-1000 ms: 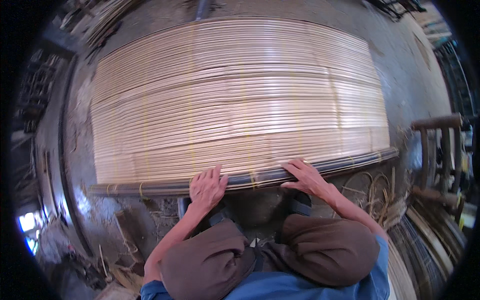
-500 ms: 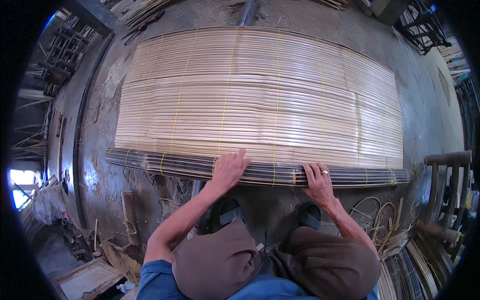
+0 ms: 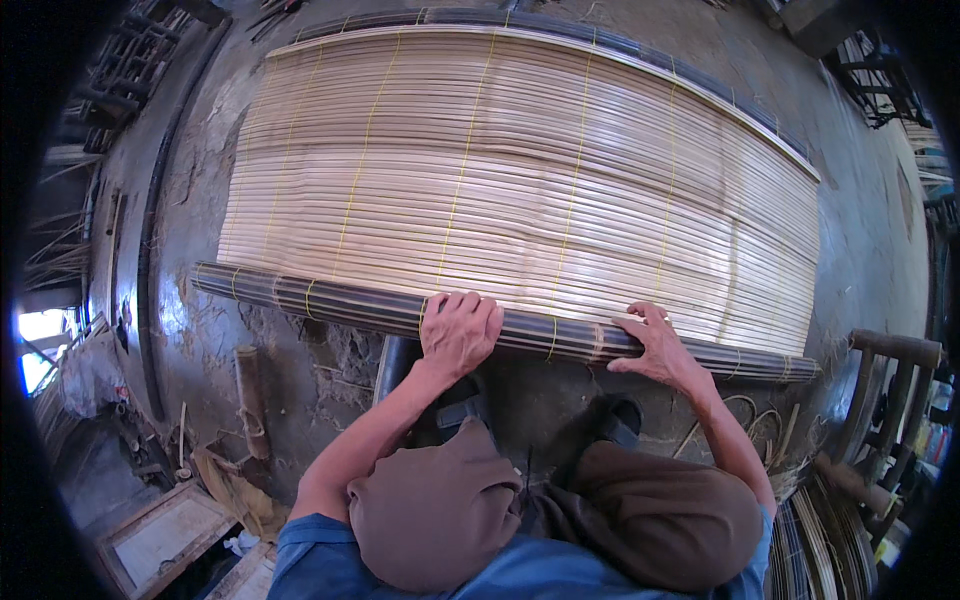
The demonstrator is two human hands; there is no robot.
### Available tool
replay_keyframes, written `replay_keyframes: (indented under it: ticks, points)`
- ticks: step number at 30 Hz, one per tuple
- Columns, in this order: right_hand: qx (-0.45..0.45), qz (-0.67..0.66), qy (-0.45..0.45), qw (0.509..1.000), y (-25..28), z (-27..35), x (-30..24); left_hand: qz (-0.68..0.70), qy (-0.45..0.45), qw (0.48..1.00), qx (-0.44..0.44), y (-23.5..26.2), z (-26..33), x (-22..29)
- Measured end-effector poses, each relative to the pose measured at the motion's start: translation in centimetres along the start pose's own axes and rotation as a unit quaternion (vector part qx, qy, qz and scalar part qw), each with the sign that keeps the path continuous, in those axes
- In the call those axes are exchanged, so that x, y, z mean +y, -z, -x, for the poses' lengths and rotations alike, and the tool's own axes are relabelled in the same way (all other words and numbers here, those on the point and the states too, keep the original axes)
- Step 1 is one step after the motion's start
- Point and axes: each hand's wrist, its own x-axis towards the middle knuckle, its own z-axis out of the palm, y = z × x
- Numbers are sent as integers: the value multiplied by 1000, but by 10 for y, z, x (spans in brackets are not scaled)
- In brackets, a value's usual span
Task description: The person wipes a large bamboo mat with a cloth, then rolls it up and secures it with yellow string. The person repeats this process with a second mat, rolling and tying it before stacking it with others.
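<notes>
A wide mat of pale bamboo slats (image 3: 520, 180) lies flat on the ground, tied with yellow strings running across the slats. Its near edge is a dark rolled bundle of slats (image 3: 300, 295) stretching left to right. My left hand (image 3: 458, 330) rests palm down on this dark roll near its middle, fingers curled over the top. My right hand (image 3: 655, 345) presses on the same roll further right, fingers spread. My knees in brown trousers are below, as I squat behind the roll.
Rough grey concrete ground (image 3: 200, 200) surrounds the mat. A short bamboo piece (image 3: 250, 400) lies at lower left, near a flat framed board (image 3: 165, 535). A wooden chair frame (image 3: 885, 400) and stacked bamboo strips (image 3: 820, 540) stand at lower right.
My view has shifted, so the mat now sits higher and further right in the picture. Both hands stay on the dark roll, the left one now nearer its middle.
</notes>
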Motion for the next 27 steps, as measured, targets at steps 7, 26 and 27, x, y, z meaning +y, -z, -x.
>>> replay_keyframes:
  ticks: [7,26,27]
  points:
    - [187,184,42,964,-34,11,-3,-2,-31,999,-21,-13,-67,-21]
    - [21,77,7,997,-35,31,-6,-1,-13,1000,26,9,76,19]
    - [-18,46,-2,999,-29,29,-5,-4,-13,999,29,1,77,17]
